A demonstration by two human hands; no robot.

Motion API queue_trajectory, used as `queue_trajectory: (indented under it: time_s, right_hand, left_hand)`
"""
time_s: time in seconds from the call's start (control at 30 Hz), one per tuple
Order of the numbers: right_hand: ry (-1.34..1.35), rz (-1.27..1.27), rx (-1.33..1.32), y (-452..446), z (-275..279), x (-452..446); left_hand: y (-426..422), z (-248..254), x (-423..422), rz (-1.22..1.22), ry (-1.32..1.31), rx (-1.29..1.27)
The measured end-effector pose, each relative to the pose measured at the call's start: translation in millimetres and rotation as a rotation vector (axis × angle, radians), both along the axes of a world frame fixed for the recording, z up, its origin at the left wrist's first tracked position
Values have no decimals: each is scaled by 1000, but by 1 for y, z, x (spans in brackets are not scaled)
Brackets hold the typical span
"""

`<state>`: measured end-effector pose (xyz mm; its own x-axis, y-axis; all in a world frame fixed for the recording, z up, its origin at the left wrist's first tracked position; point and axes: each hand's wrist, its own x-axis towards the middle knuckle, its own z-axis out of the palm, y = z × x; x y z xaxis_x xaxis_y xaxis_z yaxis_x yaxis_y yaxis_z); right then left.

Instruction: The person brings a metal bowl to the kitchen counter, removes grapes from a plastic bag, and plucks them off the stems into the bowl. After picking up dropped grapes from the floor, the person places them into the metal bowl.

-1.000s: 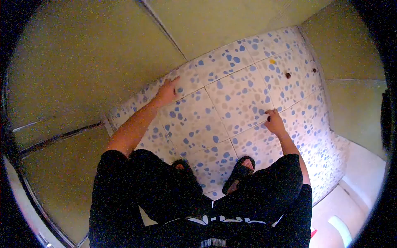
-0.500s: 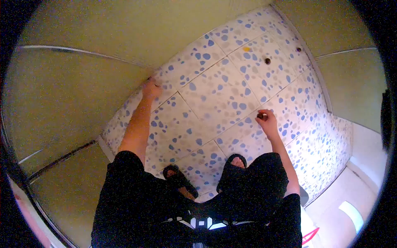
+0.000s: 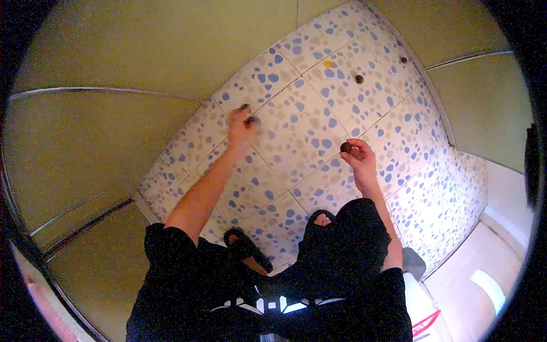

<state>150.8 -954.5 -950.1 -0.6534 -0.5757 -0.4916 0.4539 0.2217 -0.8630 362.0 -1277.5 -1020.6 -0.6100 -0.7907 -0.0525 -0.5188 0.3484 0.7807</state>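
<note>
At end of R fingers (image 3: 355,142), clamped dark ball (image 3: 346,147); by blurred L fingers (image 3: 234,115), dark lump (image 3: 250,122), can't tell grip.

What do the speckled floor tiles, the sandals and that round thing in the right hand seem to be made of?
Floor tiles: smooth ceramic or terrazzo, perhaps, with blue and grey flecks and thin joint lines. Sandals: probably rubber or foam, plain black without clear shine. Round thing in the right hand: dark brown, but too small to tell the material.
</note>
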Motion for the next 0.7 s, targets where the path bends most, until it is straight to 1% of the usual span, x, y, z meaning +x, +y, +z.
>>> queue_trajectory:
  time_s: [0.07,0.13,0.2,0.3,0.4,0.5,0.6,0.7]
  right_hand:
    - [87,-9,-50,-10,8,0]
    - [142,11,-74,-18,20,-3]
    - [171,58,-80,-26,32,-8]
    - [151,68,-228,-33,40,-11]
    - [152,76,-249,-35,56,-14]
    - [227,116,-292,-34,55,-21]
    - [436,149,-286,-34,50,-27]
    - [779,243,-174,-32,59,-37]
  left_hand:
    - [38,9,-32,-76,217,412]
    - [69,51,-55,-256,359,539]
    - [98,71,-74,-308,456,795]
    - [123,95,-92,-283,454,1157]
    - [134,114,-102,-216,417,1221]
    - [143,125,-116,-95,405,1153]
    - [142,138,-129,-69,454,1338]
    - [148,136,-143,-78,530,1545]
